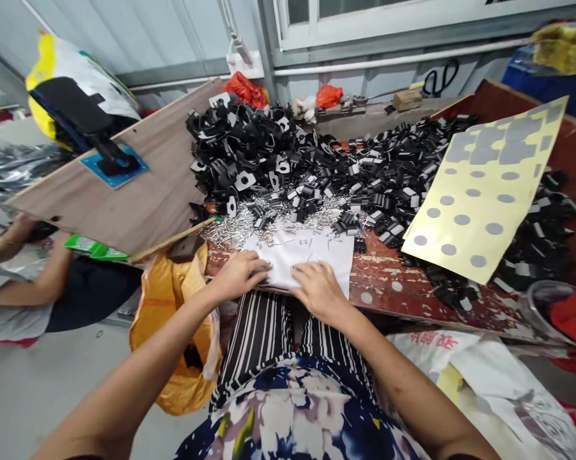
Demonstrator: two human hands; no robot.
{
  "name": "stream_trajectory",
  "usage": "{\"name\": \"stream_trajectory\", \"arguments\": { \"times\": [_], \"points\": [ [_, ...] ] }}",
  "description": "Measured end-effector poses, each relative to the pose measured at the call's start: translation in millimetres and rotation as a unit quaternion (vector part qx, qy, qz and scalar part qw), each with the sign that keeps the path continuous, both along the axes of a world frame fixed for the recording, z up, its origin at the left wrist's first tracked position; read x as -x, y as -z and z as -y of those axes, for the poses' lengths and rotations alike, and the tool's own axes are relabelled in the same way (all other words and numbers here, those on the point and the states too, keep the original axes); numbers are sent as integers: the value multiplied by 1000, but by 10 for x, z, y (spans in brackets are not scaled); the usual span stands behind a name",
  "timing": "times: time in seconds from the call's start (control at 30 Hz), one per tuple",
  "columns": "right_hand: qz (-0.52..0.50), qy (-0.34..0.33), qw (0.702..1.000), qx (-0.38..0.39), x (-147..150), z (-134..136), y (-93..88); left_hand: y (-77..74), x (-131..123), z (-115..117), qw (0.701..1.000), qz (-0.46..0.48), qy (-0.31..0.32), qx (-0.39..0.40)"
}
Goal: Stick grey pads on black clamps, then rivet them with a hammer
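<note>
A white sheet (282, 255) lies at the table's front edge, with a few thin metal pins on it. My left hand (240, 275) rests at the sheet's left side, fingers drawn together towards the right. Across from it, my right hand (320, 289) is over the sheet's front part, its fingers bent and pointing left and away from me. A tiny dark spot shows at the fingertips of each hand; what it is cannot be made out. Just beyond the hands is a heap of small shiny metal pins (230, 229). Black plastic clips (249, 147) with light pads are piled behind.
More small black parts (388, 172) spread rightward under yellow sticker sheets (484, 191) with grey shapes. A slanted wooden board (139, 185) borders the left. A yellow sack (167, 319) hangs below. Scissors (440, 78) lie at the back. Another person's arm (43, 275) is at far left.
</note>
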State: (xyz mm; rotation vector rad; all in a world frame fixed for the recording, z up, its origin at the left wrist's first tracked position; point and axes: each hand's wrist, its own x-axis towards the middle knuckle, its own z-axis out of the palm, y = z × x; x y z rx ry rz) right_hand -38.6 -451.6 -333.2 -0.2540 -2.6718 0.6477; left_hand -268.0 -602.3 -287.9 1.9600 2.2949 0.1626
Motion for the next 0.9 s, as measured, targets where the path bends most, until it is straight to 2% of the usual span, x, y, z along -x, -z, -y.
{"name": "stream_trajectory", "arguments": {
  "times": [0.07, 0.13, 0.27, 0.33, 0.43, 0.53, 0.77, 0.9],
  "points": [
    [-10, 72, 997, 1, 56, -124, -7, 16, -37, -61, 997, -42, -54, -38],
    [-41, 125, 991, -19, -53, -264, -27, 29, 12, -50, 987, -48, -118, -93],
    [-71, 192, 978, -49, -511, -306, 52, 195, 250, 161, 957, 37, -234, -165],
    [-65, 197, 977, -52, -675, -225, 172, 339, 329, 242, 949, 73, -258, -167],
    [-43, 181, 980, -73, -749, -129, 360, 529, 331, 258, 948, 97, -245, -178],
    [-63, 182, 978, -79, -725, -153, 471, 639, 261, 219, 947, 103, -226, -204],
    [-116, 183, 974, -73, -807, -376, 508, 851, 115, 119, 940, 88, -199, -264],
    [-126, 173, 972, -100, -840, -406, 524, 838, 75, 110, 933, 69, -192, -295]
  ]
}}
